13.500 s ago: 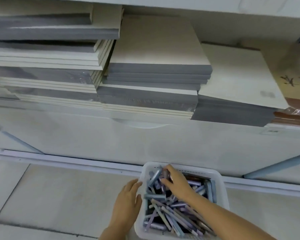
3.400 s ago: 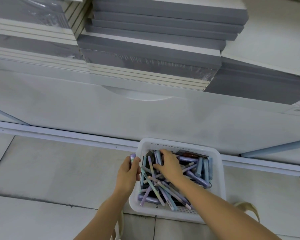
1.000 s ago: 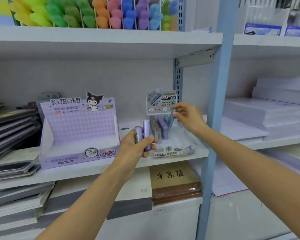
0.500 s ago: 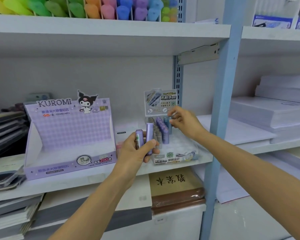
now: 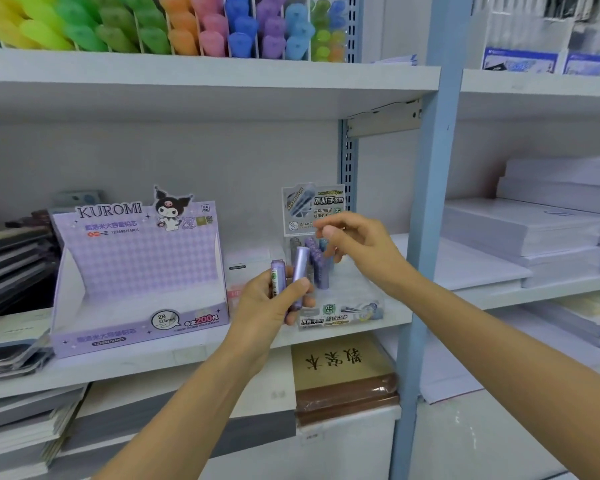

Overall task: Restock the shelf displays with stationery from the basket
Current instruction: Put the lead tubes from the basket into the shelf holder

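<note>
Our left hand (image 5: 271, 303) is raised in front of the middle shelf (image 5: 153, 363) and grips two lilac lead refill tubes (image 5: 300, 268) upright and side by side, with the thumb pressed across their lower halves. The tube on the left carries a printed label. Just behind these tubes, the clear display box (image 5: 340, 308) stands on the shelf beside the blue upright post (image 5: 426, 237), with its header card (image 5: 314, 206) rising at the back. A row of stocked tubes (image 5: 318, 268) stands upright inside the box. Our right hand (image 5: 359, 245) hovers over that row, fingers loosely curled and thumb tip near the forefinger; we see nothing held between them. To the left of the clear box stands the purple KUROMI display carton (image 5: 136, 271). Reams of white paper (image 5: 534, 230) are stacked in the bay to the right of the post. A brown wrapped book stack (image 5: 343, 379) lies on the shelf below.
</note>
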Demonstrator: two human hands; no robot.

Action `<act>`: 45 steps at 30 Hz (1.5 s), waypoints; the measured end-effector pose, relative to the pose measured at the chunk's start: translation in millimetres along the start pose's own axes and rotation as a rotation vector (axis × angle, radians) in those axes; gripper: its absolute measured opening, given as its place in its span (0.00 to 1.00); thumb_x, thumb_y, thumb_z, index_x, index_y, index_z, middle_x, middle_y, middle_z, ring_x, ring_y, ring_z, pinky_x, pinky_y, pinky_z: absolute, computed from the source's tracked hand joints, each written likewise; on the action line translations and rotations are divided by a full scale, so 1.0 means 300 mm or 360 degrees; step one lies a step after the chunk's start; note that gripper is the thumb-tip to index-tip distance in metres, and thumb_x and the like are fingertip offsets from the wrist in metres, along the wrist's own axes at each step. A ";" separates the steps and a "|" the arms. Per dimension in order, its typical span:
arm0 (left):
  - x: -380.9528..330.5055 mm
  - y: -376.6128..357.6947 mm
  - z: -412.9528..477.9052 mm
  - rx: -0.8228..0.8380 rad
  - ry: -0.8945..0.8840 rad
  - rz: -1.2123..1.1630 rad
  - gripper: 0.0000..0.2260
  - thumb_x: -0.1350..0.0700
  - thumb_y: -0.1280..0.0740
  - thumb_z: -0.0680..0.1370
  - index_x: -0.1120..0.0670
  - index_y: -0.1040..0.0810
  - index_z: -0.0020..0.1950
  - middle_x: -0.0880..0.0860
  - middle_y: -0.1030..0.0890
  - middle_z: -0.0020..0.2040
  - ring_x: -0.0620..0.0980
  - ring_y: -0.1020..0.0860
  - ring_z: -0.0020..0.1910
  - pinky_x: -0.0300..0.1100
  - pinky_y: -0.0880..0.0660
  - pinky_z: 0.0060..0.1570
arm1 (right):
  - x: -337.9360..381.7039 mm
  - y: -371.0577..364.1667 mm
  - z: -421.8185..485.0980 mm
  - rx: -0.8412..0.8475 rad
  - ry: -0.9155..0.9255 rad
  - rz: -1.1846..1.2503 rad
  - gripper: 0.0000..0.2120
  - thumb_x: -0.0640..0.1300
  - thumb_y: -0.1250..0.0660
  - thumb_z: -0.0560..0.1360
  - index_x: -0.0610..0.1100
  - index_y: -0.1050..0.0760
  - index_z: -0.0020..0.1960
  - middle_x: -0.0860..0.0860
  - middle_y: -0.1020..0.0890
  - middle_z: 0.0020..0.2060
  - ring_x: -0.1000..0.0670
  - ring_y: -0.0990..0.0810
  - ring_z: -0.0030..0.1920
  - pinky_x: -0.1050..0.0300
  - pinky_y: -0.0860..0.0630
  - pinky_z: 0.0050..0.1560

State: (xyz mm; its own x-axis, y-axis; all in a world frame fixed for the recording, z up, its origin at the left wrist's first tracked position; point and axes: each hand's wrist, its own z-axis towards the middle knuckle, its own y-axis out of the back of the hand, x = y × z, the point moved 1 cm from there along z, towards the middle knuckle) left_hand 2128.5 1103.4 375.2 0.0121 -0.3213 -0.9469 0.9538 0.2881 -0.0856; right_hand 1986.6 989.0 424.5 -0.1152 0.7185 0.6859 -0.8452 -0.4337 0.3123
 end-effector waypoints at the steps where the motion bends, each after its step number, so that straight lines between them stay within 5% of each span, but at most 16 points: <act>1: -0.002 -0.005 -0.004 0.0008 -0.0008 0.0001 0.07 0.60 0.32 0.78 0.60 0.23 0.55 0.54 0.17 0.39 0.46 0.18 0.38 0.36 0.28 0.30 | 0.020 -0.010 -0.013 0.0126 -0.0010 0.0033 0.09 0.42 0.35 0.79 0.48 0.21 0.57 0.54 0.17 0.47 0.53 0.18 0.41 0.62 0.23 0.41; 4: -0.011 -0.017 -0.019 0.0041 -0.0031 0.0019 0.07 0.60 0.31 0.77 0.57 0.22 0.55 0.54 0.16 0.42 0.47 0.18 0.38 0.36 0.28 0.30 | 0.046 -0.027 -0.039 0.0313 -0.0047 0.0050 0.08 0.40 0.32 0.77 0.47 0.20 0.55 0.51 0.16 0.46 0.53 0.18 0.43 0.60 0.21 0.46; 10: -0.028 0.005 -0.035 -0.0058 -0.0096 -0.0109 0.10 0.63 0.29 0.75 0.59 0.21 0.55 0.56 0.19 0.38 0.50 0.23 0.36 0.37 0.30 0.30 | 0.040 0.012 -0.070 -0.0053 -0.0175 0.0433 0.07 0.37 0.29 0.73 0.38 0.22 0.51 0.47 0.16 0.39 0.49 0.17 0.38 0.60 0.21 0.42; 17: -0.053 0.008 -0.051 -0.0157 -0.0209 -0.0304 0.14 0.52 0.29 0.68 0.57 0.19 0.51 0.53 0.23 0.33 0.47 0.29 0.31 0.36 0.29 0.30 | 0.024 -0.030 -0.155 0.0356 -0.0381 0.0458 0.09 0.44 0.24 0.67 0.45 0.22 0.43 0.42 0.15 0.41 0.44 0.16 0.41 0.56 0.18 0.44; 23: -0.053 0.002 -0.054 -0.0193 -0.0255 -0.0026 0.06 0.57 0.28 0.74 0.55 0.18 0.50 0.52 0.23 0.33 0.46 0.30 0.31 0.36 0.31 0.31 | 0.080 -0.024 -0.135 0.0205 -0.0227 0.0141 0.10 0.46 0.33 0.76 0.41 0.20 0.52 0.51 0.17 0.41 0.50 0.19 0.41 0.59 0.22 0.43; 26: -0.055 -0.012 -0.057 -0.0134 -0.0359 0.0179 0.10 0.58 0.27 0.74 0.54 0.20 0.55 0.48 0.19 0.38 0.40 0.24 0.32 0.31 0.29 0.33 | 0.109 -0.028 -0.116 0.0294 -0.0157 0.0113 0.11 0.42 0.34 0.78 0.41 0.20 0.58 0.51 0.16 0.45 0.51 0.20 0.41 0.61 0.22 0.41; 30: -0.052 -0.015 -0.059 -0.0149 -0.0374 0.0347 0.17 0.54 0.26 0.73 0.49 0.27 0.58 0.49 0.18 0.43 0.37 0.23 0.35 0.31 0.27 0.37 | 0.106 -0.023 -0.106 0.0422 -0.0225 0.0118 0.08 0.41 0.31 0.76 0.42 0.19 0.55 0.47 0.15 0.44 0.52 0.18 0.42 0.61 0.22 0.43; 33: -0.045 -0.018 -0.057 -0.0068 -0.0350 0.0368 0.12 0.56 0.30 0.76 0.49 0.28 0.57 0.50 0.19 0.42 0.36 0.24 0.34 0.30 0.28 0.36 | 0.082 0.003 -0.091 0.0258 -0.0183 0.0140 0.06 0.39 0.32 0.76 0.44 0.19 0.52 0.47 0.16 0.43 0.53 0.18 0.41 0.62 0.22 0.44; 39: -0.031 -0.003 -0.049 -0.0060 -0.0248 0.0154 0.07 0.59 0.44 0.84 0.55 0.26 0.55 0.55 0.20 0.42 0.46 0.21 0.40 0.37 0.23 0.41 | 0.000 0.091 -0.005 -0.0507 -0.0143 -0.0058 0.07 0.38 0.34 0.78 0.49 0.22 0.48 0.48 0.18 0.44 0.48 0.19 0.45 0.53 0.20 0.50; 41: -0.030 0.003 -0.054 -0.0021 -0.0247 0.0151 0.08 0.55 0.44 0.84 0.56 0.27 0.56 0.54 0.20 0.39 0.48 0.21 0.38 0.42 0.20 0.42 | -0.037 0.094 0.014 -0.0555 -0.0162 -0.0203 0.05 0.37 0.34 0.78 0.46 0.23 0.49 0.50 0.19 0.42 0.48 0.20 0.45 0.52 0.20 0.50; 45: -0.022 0.003 -0.054 0.0041 -0.0199 0.0188 0.08 0.52 0.44 0.84 0.53 0.28 0.58 0.49 0.26 0.31 0.45 0.28 0.30 0.39 0.29 0.26 | -0.107 0.058 0.028 -0.0477 -0.0212 -0.0373 0.05 0.37 0.35 0.78 0.41 0.23 0.53 0.51 0.20 0.43 0.52 0.22 0.45 0.57 0.19 0.49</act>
State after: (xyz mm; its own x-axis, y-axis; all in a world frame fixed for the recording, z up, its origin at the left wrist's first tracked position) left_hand 2124.3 1120.3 376.5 0.1602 -0.3966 -0.9039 0.9509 0.3078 0.0335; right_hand 1980.0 953.9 413.5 0.1510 0.6937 0.7042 -0.9576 -0.0742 0.2785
